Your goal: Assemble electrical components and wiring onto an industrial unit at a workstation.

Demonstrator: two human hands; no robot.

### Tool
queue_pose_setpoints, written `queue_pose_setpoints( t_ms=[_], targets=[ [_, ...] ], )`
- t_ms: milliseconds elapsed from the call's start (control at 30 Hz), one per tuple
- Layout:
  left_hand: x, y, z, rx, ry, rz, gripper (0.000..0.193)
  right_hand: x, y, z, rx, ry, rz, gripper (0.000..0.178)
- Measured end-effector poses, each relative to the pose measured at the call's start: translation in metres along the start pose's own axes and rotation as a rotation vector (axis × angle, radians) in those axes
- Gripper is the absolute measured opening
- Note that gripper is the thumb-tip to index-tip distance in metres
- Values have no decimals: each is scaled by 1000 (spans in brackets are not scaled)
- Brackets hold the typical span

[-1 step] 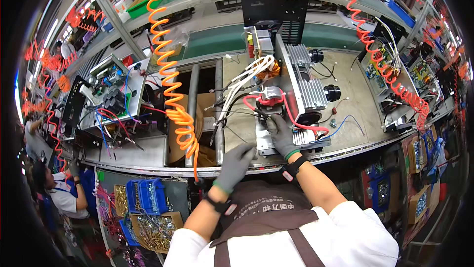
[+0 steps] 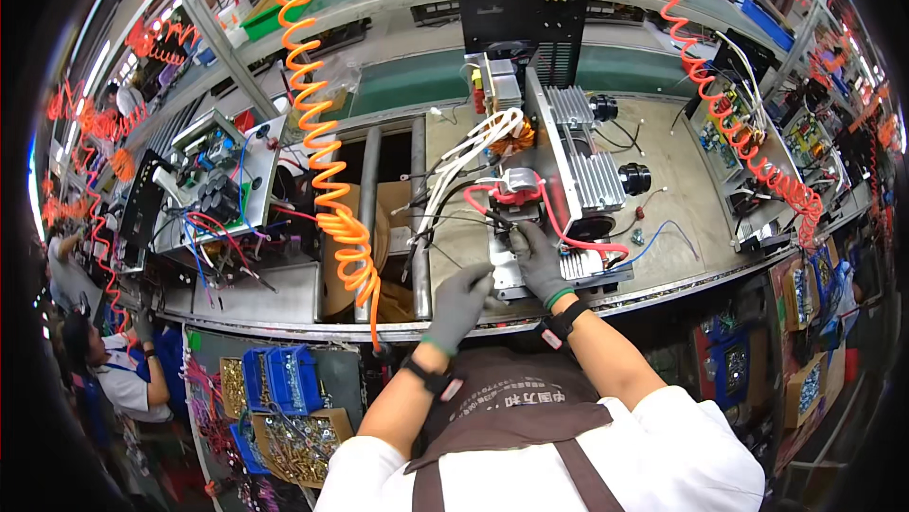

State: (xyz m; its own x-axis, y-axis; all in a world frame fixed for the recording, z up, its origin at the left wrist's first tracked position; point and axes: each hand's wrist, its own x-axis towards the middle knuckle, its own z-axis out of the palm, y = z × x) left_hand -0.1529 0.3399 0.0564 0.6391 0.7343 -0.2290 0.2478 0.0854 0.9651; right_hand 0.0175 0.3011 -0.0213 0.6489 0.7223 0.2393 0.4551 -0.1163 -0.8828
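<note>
My right hand (image 2: 538,261), in a grey glove, reaches over a silver metal plate (image 2: 511,277) at the unit's near edge. Its bent fingers close at the black-sleeved end of a red cable (image 2: 500,217); their tips are partly hidden. Just left of the plate is my left hand (image 2: 458,306), also gloved, its fingers bent and somewhat apart, with nothing visible in them. The unit stands on the bench with finned heat sinks (image 2: 597,179), a copper-coloured coil (image 2: 514,139), a bundle of white cables (image 2: 473,145) and a tall black panel (image 2: 525,29) behind.
An orange coiled air hose (image 2: 327,171) hangs left of the unit. Another partly built unit (image 2: 222,181) sits farther left, and more units (image 2: 748,143) stand at right. Below the bench edge are blue bins (image 2: 282,379) and a box of screws (image 2: 298,441). A co-worker (image 2: 128,370) is at far left.
My left hand has shifted slightly up and to the right, closer to the metal plate. The right hand stays at nearly the same spot by the cable end.
</note>
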Motion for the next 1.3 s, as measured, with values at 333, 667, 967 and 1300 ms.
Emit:
queue_pose_setpoints(
  t_ms=[333, 667, 967, 1300],
  targets=[
    [124, -44, 26, 308, -5, 115, 27, 0, 0, 0, 64, -24, 104, 28],
    [118, -25, 8, 127, -251, 250, 33, 0, -2, -1, 74, 17, 33, 28],
    [110, 17, 9, 215, -316, 226, 31, -4, 10, 4, -33, -74, 102, 39],
    [117, 34, 9, 291, -377, -8, 26, -15, -21, -6, -51, 3, 75, 28]
  ],
)
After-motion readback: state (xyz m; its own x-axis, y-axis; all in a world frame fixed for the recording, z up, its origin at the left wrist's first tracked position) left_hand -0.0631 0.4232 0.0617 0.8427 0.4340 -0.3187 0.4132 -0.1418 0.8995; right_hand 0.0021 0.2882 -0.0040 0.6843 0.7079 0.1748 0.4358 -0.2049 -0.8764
